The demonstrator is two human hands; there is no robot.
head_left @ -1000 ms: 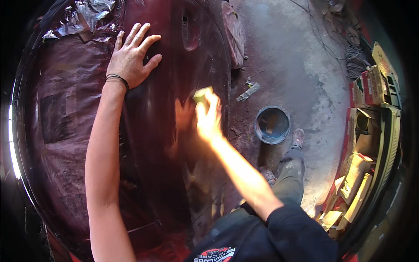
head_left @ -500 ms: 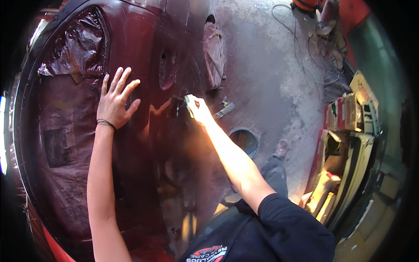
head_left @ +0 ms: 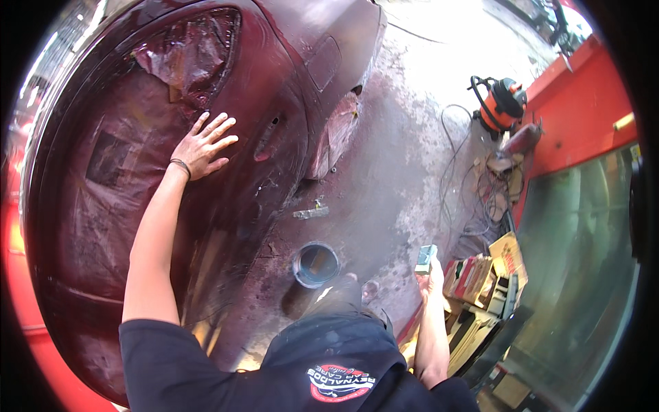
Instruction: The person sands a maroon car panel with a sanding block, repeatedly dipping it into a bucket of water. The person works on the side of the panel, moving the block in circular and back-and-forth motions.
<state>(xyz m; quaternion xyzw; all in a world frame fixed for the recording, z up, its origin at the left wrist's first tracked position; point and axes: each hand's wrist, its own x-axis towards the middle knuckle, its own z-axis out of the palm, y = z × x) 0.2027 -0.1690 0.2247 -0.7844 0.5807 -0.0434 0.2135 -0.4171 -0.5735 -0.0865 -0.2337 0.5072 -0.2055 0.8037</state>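
Block in right hands, off car

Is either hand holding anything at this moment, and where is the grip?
The right hand holds a small grey block by its lower end. The left hand holds nothing; it lies flat, fingers spread, on the dark red car body.

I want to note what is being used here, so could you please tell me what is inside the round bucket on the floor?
The bucket stands open beside the dark red car body. Inside, only a pale, flat bottom or liquid surface shows; which one cannot be told. Its near inner wall is hidden by the rim.
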